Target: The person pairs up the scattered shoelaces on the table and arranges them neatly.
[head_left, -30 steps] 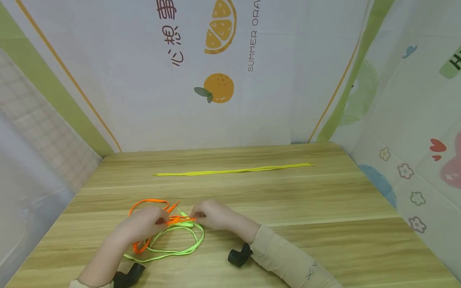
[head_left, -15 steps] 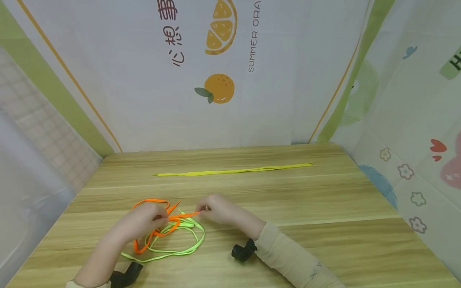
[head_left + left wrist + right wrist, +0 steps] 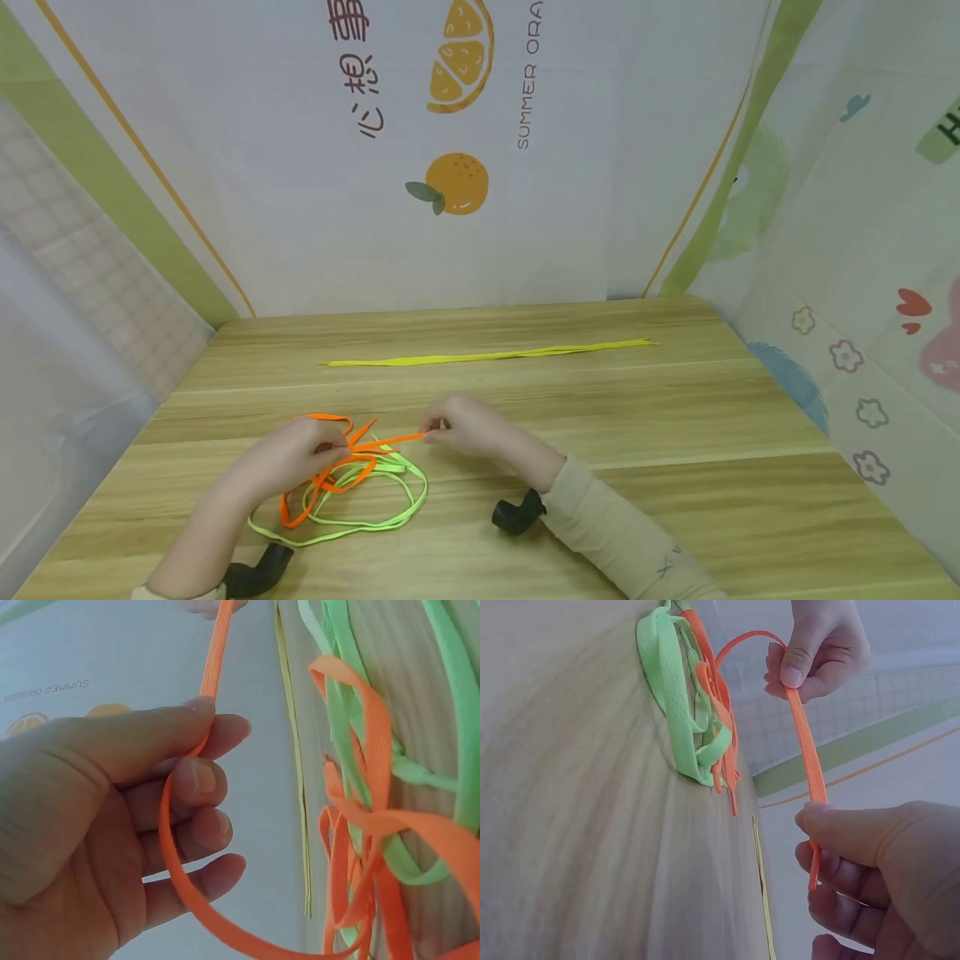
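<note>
Between thumb and forefinger, my left hand (image 3: 298, 458) pinches an orange shoelace (image 3: 217, 656). My right hand (image 3: 471, 429) pinches the same lace close to its tip, which pokes out past the thumb in the right wrist view. The stretch of orange lace (image 3: 805, 742) between the hands is nearly straight and raised off the table. From the left hand the rest curves down into a loose orange heap, mixed with a light green shoelace (image 3: 408, 512) lying in loops on the table. Which lace crosses over which in the heap is hard to tell.
A yellow shoelace (image 3: 480, 357) lies stretched out, doubled, across the back of the wooden table (image 3: 675, 433). Printed cloth (image 3: 540, 225) hangs behind the table and along its sides. Black angled pieces (image 3: 517, 512) are attached near both wrists.
My right hand has moved right and slightly away, drawing the orange lace out longer between the hands. The left hand has shifted only slightly, and the yellow lace lies as before.
</note>
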Motion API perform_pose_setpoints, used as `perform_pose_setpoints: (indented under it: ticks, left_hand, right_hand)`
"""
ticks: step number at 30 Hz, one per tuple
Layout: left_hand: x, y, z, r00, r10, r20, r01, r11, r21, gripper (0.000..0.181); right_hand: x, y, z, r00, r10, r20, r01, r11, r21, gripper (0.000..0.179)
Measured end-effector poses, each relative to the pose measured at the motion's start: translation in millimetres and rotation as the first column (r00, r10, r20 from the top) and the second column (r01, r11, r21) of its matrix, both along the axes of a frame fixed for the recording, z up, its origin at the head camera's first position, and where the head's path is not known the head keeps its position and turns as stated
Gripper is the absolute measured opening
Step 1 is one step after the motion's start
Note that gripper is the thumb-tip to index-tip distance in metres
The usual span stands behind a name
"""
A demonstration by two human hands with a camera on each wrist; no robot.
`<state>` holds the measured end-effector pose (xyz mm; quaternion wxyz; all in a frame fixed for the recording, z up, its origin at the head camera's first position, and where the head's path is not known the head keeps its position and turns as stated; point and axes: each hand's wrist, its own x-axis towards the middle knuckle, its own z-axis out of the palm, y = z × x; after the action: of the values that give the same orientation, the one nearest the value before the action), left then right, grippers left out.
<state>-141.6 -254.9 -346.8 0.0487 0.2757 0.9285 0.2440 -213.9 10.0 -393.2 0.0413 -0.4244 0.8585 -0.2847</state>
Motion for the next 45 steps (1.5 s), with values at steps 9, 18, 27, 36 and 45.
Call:
perform_pose_setpoints:
  ticks: [9,18,27,36,45]
  left_hand:
    - [0.0,-2.9,3.1,1.0,-0.001,-0.016,0.001,1.0,0.0,0.023]
    - [2.8,-4.0,5.5,0.999,0.008,-0.038,-0.007,1.0,0.018,0.032]
    - [1.5,-6.9,6.9,0.999,0.041,0.012,-0.042,0.999,0.018,0.01]
    - [-0.8,-10.9,5.8,1.0,0.03,0.004,-0.031,0.998,0.052,0.014]
    - [-2.1,-15.5,6.7,1.0,0.03,0.007,-0.031,0.998,0.058,0.016]
  right_hand:
    - [-0.9,10,5.8,1.0,-0.009,0.009,0.009,1.0,-0.002,0.005]
    - [-2.1,25,9.5,1.0,-0.01,0.015,0.01,1.0,-0.01,0.005]
    - [-4.5,41,8.6,1.0,-0.008,0.008,0.008,1.0,-0.01,0.007]
    - [-7.7,60,13.2,1.0,-0.014,-0.01,0.014,1.0,-0.021,0.005]
    - [-10.0,86,14.3,0.997,-0.054,0.056,0.056,0.998,-0.036,0.008]
